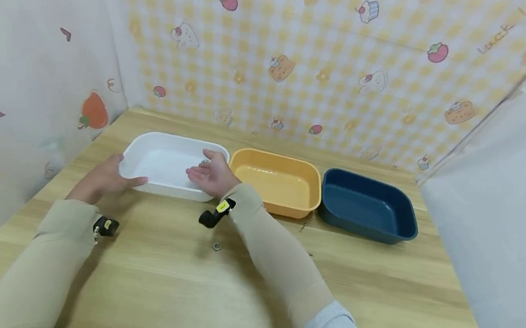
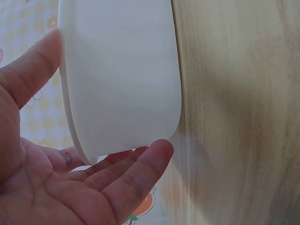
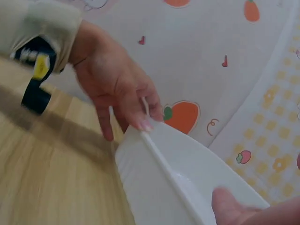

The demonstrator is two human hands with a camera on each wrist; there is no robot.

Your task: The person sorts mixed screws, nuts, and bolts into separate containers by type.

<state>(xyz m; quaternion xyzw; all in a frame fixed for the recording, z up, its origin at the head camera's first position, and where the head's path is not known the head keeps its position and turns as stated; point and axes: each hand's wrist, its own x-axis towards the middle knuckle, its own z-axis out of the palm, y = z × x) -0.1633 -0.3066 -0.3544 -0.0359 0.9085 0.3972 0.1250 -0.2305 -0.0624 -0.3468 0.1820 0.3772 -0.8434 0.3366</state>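
Observation:
A white plastic bin (image 1: 168, 190) stands at the left of a row of bins. My left hand (image 1: 110, 176) grips its left end, the thumb at the rim of the long front side and the fingers round the short end. In the left wrist view, the fingertips (image 2: 157, 152) lie against the bin's outer wall. My right hand (image 1: 213, 175) is over the bin's right end with its fingers extended and thumb apart. A small greyish thing (image 1: 205, 163) shows between that thumb and the fingers; I cannot tell whether it is held.
A yellow bin (image 1: 287, 209) and a dark blue bin (image 1: 360, 228) stand to the right of the white one. A metal nut (image 1: 217, 246) lies on the wooden table (image 1: 165, 280). A small thin piece (image 1: 303, 227) lies before the yellow bin. Patterned sheets rise behind and at the left.

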